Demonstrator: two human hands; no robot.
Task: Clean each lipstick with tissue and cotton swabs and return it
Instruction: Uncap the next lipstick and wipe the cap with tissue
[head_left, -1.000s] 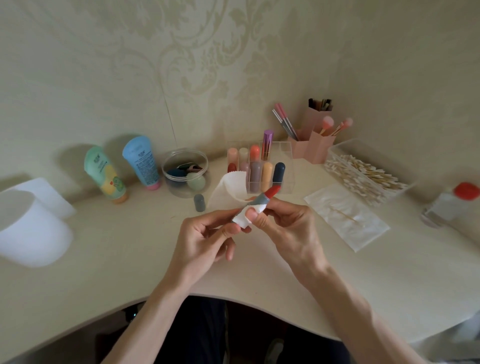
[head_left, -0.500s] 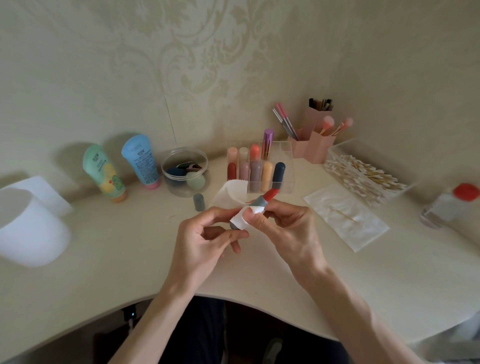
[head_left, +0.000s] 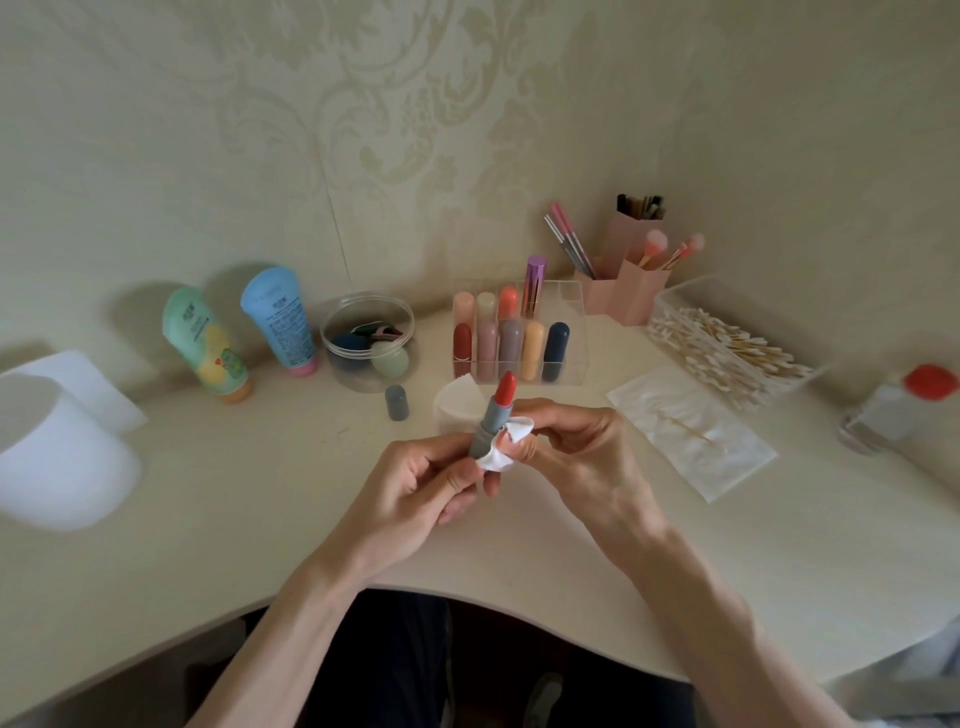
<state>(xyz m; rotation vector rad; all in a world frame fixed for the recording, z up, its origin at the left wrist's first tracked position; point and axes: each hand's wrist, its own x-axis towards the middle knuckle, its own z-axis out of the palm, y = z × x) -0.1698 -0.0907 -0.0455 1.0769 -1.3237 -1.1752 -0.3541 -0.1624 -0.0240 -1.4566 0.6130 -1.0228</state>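
While left hand (head_left: 415, 488) grips lipstick (head_left: 491, 418) | base hidden | right hand (head_left: 582, 452) pinches tissue (head_left: 496, 460)

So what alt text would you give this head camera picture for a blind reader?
A person's left hand holds an open gray lipstick with a red tip, while the right hand pinches a white tissue against its tube. Behind on the desk stand a clear rack of lipsticks, a loose gray cap and cotton swabs.

Dim, soft, yellowish light from the right is noted; shadows of the green tube (head_left: 205, 343) and blue tube (head_left: 278, 319) are cast leftward onto the wall (head_left: 363, 130). The lipstick (head_left: 491, 415) is rendered sharp at centre; the white tub (head_left: 57, 457) and red-capped bottle (head_left: 883, 415) are blurred at the margins.
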